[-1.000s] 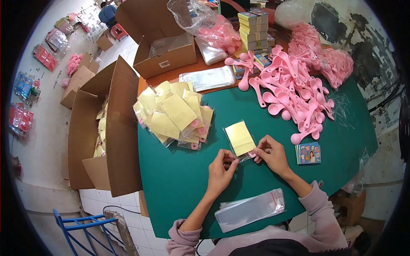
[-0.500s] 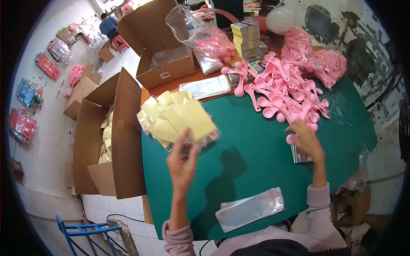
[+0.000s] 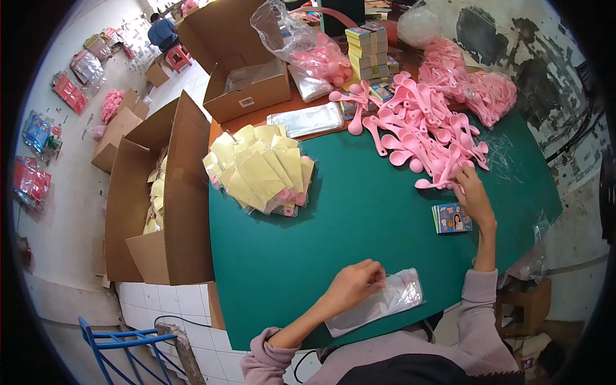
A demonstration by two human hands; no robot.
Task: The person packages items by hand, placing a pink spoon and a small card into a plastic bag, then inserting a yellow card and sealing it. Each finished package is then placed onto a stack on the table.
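My right hand (image 3: 473, 196) is closed on a pink measuring spoon (image 3: 426, 184) at the near edge of the heap of pink spoons (image 3: 417, 122). Just below that hand lies a small stack of printed cards (image 3: 453, 219), a picture on the top one. My left hand (image 3: 356, 283) is over the clear plastic bags (image 3: 378, 309) near the table's front edge. Its fingers are curled together; whether they pinch a bag is hidden. On the left of the table sits a pile of packed yellow cards (image 3: 260, 173) in clear bags, pink bits showing among them.
A tall cardboard box (image 3: 186, 192) with similar packs stands left of the green table (image 3: 308, 250). At the back are an open carton (image 3: 247, 96), more clear bags (image 3: 305, 120), banded card stacks (image 3: 367, 54) and bagged pink spoons (image 3: 491, 96). A blue metal frame (image 3: 122, 337) stands lower left.
My left hand has moved from the yellow pile down to the clear bags; the pack by its fingers now rests on the pile. My right hand has closed on a pink spoon.
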